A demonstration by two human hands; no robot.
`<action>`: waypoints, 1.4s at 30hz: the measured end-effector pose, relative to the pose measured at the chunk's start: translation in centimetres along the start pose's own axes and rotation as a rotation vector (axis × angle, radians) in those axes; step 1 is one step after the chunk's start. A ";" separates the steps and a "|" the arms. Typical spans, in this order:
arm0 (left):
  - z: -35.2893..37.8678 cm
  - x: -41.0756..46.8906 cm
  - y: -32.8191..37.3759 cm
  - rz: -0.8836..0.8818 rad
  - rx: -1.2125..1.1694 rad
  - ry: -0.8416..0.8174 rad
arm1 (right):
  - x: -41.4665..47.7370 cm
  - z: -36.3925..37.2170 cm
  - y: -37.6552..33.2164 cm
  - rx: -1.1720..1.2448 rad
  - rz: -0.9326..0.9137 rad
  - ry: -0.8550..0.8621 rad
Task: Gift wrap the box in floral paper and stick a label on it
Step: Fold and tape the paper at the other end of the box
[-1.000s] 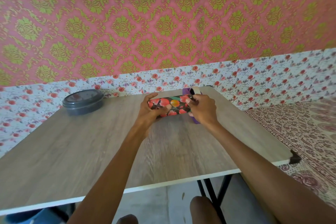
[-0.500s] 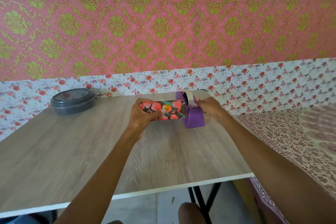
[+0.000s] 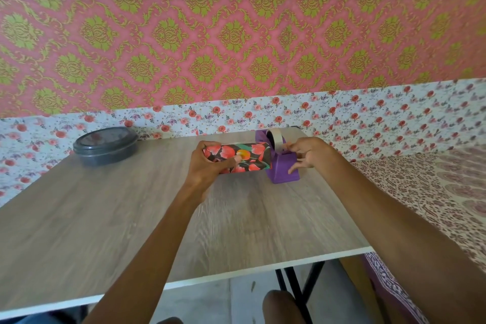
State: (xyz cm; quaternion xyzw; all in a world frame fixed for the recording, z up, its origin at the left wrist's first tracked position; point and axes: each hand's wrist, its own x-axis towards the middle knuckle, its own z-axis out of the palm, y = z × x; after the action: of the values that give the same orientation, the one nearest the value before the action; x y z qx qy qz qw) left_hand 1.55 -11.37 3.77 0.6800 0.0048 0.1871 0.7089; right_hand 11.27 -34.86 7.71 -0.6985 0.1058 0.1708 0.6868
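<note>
A box wrapped in dark paper with red and orange flowers (image 3: 249,155) lies on the wooden table (image 3: 131,218) near its far edge. My left hand (image 3: 207,166) grips the box's left end, with the thumb pressed on the paper's front face. Right beside the box stands a purple tape dispenser (image 3: 282,168) with a white tape roll (image 3: 276,139). My right hand (image 3: 307,152) is at the dispenser's right side, thumb and forefinger pinching at the tape's end near the cutter, the other fingers spread against its body.
A dark round lidded container (image 3: 106,144) sits at the table's far left. A floral-papered wall runs just behind the table. A patterned cloth-covered surface (image 3: 434,192) lies to the right. Black table legs (image 3: 294,287) and my knees show below the near edge.
My right hand left the box's right end and moved right to the tape dispenser, now pinching at the tape. My left hand kept its hold on the box.
</note>
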 end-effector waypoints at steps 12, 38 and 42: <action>-0.2 -0.1 -0.4 0.013 -0.027 -0.036 | -0.2 -0.5 2.4 0.197 -0.116 0.032; -0.4 0.3 -0.8 0.018 0.022 -0.078 | 1.8 -2.6 5.2 -0.168 -0.298 0.247; -0.4 0.1 -0.7 0.018 0.011 -0.068 | -0.2 -2.6 6.2 -0.225 -0.478 0.288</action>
State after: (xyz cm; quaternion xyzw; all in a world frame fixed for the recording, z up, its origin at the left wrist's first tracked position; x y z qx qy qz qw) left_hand 1.78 -11.00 3.07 0.6899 -0.0244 0.1701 0.7032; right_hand 8.94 -37.70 2.06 -0.7925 0.0152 -0.0861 0.6036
